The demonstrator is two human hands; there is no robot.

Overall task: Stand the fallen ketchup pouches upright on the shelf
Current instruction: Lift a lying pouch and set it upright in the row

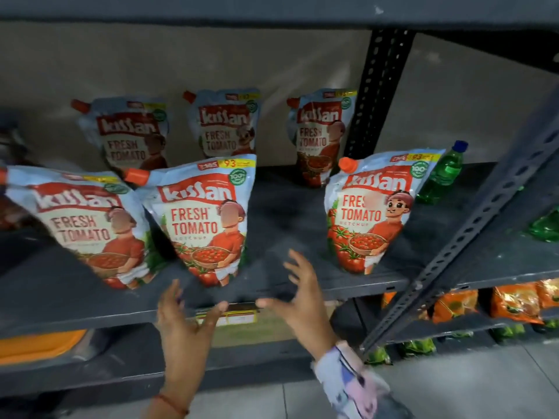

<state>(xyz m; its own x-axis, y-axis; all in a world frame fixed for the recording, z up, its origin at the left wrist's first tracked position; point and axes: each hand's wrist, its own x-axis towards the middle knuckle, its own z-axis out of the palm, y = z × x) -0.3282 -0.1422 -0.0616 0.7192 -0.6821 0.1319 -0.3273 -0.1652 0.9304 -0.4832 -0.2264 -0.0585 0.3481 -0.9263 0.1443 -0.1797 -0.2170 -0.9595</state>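
From the head camera, a dark grey shelf point(287, 213) holds six ketchup pouches, all standing up. Three stand in the front row. The front left pouch point(87, 225) is at 9 o'clock and leans a bit to the left. The front middle pouch point(202, 219) sits just beside it, near the middle of the view. The front right pouch point(375, 213) is at 3 o'clock, well apart from the middle one.

Three more stand in the back row by the wall: the back left pouch point(130, 134) at 11 o'clock, the back middle pouch point(225, 125) at 12 o'clock, and the back right pouch point(320, 134) at 1 o'clock.

A green bottle point(443, 173) with a blue cap stands behind the front right pouch.

Both hands are at 6 o'clock, in front of the shelf edge. The left hand point(184, 325) has its fingers spread and holds nothing. The right hand point(302, 297) is spread wide too and holds nothing. They are blurry. Neither hand touches a pouch.

Orange packets point(514, 300) lie on the lower shelf at 4 o'clock.
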